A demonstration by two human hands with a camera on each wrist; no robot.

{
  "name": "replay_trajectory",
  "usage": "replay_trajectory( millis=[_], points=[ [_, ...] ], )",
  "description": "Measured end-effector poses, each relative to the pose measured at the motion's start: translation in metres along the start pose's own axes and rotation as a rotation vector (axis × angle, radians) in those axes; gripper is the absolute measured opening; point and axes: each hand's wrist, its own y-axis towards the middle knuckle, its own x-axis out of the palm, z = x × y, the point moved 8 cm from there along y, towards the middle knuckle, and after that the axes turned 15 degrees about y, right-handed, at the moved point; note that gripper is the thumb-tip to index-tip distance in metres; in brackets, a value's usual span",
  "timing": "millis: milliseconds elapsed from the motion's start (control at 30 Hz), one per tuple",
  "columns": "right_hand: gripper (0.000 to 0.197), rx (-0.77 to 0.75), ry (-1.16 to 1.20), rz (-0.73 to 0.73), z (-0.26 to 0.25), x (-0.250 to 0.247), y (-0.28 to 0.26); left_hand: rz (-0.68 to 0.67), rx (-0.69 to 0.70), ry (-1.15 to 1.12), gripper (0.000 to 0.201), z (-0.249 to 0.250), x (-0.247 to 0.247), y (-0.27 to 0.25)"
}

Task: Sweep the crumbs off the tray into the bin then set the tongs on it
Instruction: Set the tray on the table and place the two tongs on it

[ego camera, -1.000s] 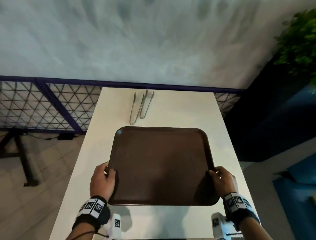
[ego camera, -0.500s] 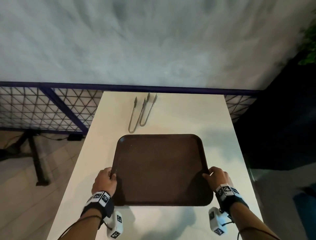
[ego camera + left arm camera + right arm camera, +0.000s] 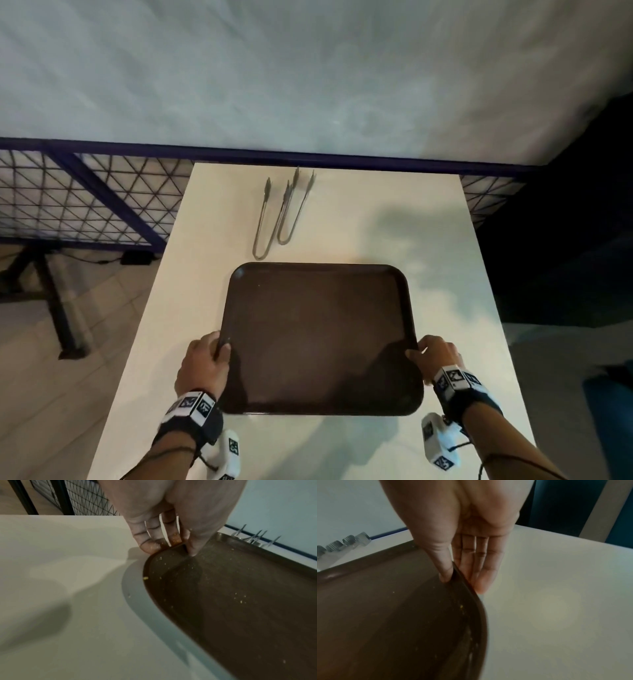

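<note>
A dark brown tray (image 3: 318,335) lies on the white table (image 3: 428,240), dotted with small yellow crumbs (image 3: 240,599). My left hand (image 3: 205,359) pinches its left rim (image 3: 176,547), thumb on top and fingers underneath. My right hand (image 3: 435,359) pinches the right rim (image 3: 458,573) the same way, thumb (image 3: 443,566) inside and fingers under the edge. Two metal tongs (image 3: 281,212) lie side by side beyond the tray's far edge, also in the left wrist view (image 3: 254,538) and the right wrist view (image 3: 342,545). No bin is in view.
A purple-framed wire mesh railing (image 3: 85,205) runs behind and left of the table, against a pale wall. Tiled floor (image 3: 51,377) lies to the left. Dark blue furniture (image 3: 582,257) stands to the right.
The view shifted left and the plant at the right went out of frame. Both hands stay on the tray's rims; the tray sits a little nearer the table's middle.
</note>
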Motion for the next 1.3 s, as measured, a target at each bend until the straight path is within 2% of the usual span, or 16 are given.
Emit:
replay_trajectory(
  millis=[133,200,300,467,600,767,900,1067,1300],
  points=[
    [0.029,-0.073,-0.012,0.099,-0.046,-0.024,0.004,0.102,0.044,-0.103,0.038,0.017,-0.035,0.022],
    [0.028,-0.136,0.031,0.129,-0.087,-0.032,0.009,0.174,0.081,-0.151,0.037,0.037,-0.058,0.044],
    [0.025,-0.236,0.127,0.09,-0.158,-0.026,0.024,0.231,0.163,-0.213,0.033,0.081,-0.089,0.082],
    [0.03,-0.346,0.214,0.018,-0.267,0.013,0.05,0.164,0.265,-0.219,0.036,0.16,-0.112,0.139],
    [0.04,-0.366,0.181,-0.016,-0.319,0.045,0.067,0.011,0.284,-0.077,0.044,0.198,-0.099,0.178],
    [0.05,-0.337,0.122,-0.046,-0.347,0.076,0.087,-0.1,0.293,0.057,0.048,0.211,-0.07,0.209],
    [0.051,-0.305,0.129,-0.059,-0.36,0.092,0.1,-0.053,0.309,0.073,0.041,0.215,-0.059,0.215],
    [0.039,-0.249,0.191,-0.05,-0.366,0.099,0.11,-0.014,0.342,0.06,0.038,0.218,-0.055,0.217],
    [0.03,-0.261,0.21,-0.031,-0.358,0.08,0.109,0.045,0.414,0.09,0.04,0.221,-0.07,0.214]
  ],
)
